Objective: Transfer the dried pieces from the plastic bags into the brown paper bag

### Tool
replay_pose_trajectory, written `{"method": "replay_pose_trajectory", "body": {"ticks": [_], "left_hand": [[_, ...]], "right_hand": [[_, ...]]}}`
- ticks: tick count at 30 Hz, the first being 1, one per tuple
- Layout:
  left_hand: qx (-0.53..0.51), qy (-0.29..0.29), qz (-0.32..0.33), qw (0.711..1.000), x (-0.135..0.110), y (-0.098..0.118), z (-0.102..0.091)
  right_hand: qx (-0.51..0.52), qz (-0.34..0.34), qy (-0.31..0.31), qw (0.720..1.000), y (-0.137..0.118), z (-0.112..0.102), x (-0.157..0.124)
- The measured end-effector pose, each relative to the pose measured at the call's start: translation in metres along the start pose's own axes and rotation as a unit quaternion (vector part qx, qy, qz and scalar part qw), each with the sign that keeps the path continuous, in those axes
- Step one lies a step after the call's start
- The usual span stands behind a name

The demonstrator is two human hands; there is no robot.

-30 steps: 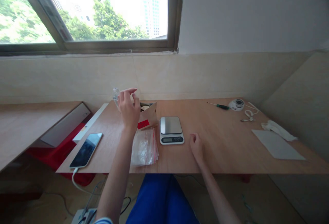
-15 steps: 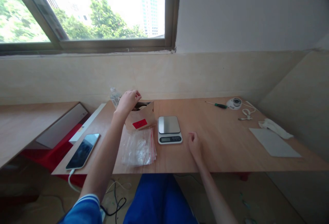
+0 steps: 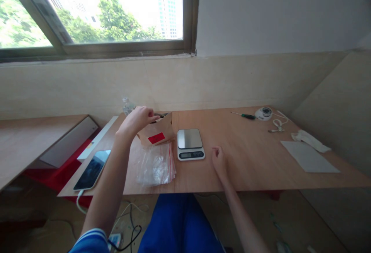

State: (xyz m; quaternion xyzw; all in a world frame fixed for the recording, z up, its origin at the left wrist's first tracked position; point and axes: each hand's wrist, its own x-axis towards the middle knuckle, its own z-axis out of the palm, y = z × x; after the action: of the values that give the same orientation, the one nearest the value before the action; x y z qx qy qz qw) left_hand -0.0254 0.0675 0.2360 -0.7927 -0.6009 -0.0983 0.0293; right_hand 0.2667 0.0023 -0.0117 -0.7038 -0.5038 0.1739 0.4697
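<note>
My left hand is at the mouth of a brown paper bag with a red label. Its fingers are curled together over the opening; what they hold, if anything, is hidden. Something dark and something pale show inside the bag. Just in front of the bag lies a stack of clear zip bags with red edges. A white digital kitchen scale with a steel plate stands to the right of them, nothing on it. My right hand rests on the table beside the scale, loosely closed around nothing.
A phone on a charging cable lies at the left. Behind my left hand stands a clear plastic bottle. Toward the right are a green-handled screwdriver, a white dome camera, a white cloth and a grey sheet.
My left hand has lowered slightly onto the bag's mouth, and its fingers have drawn together. My right hand stays in place. The view has shifted a little.
</note>
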Motion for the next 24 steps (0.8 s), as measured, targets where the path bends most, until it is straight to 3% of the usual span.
{"method": "replay_pose_trajectory", "body": {"ticks": [5,10,15,20,24], "left_hand": [[-0.001,-0.037,-0.021,0.999,-0.005,-0.006,0.005],[-0.034,0.002,0.016,0.999,0.001,-0.01,0.011],[-0.01,0.02,-0.005,1.0,0.0,-0.001,0.006],[0.01,-0.003,-0.038,0.999,-0.002,0.003,0.005],[-0.033,-0.021,-0.004,0.999,0.001,-0.001,0.009]], "right_hand": [[-0.003,-0.004,-0.007,1.0,0.004,0.001,0.0],[-0.005,-0.006,-0.01,1.0,0.006,0.002,0.001],[-0.013,0.001,-0.011,1.0,0.002,0.0,0.0],[-0.02,-0.003,-0.012,1.0,0.005,0.001,0.0],[-0.019,-0.008,-0.012,1.0,0.006,0.001,0.0]]}}
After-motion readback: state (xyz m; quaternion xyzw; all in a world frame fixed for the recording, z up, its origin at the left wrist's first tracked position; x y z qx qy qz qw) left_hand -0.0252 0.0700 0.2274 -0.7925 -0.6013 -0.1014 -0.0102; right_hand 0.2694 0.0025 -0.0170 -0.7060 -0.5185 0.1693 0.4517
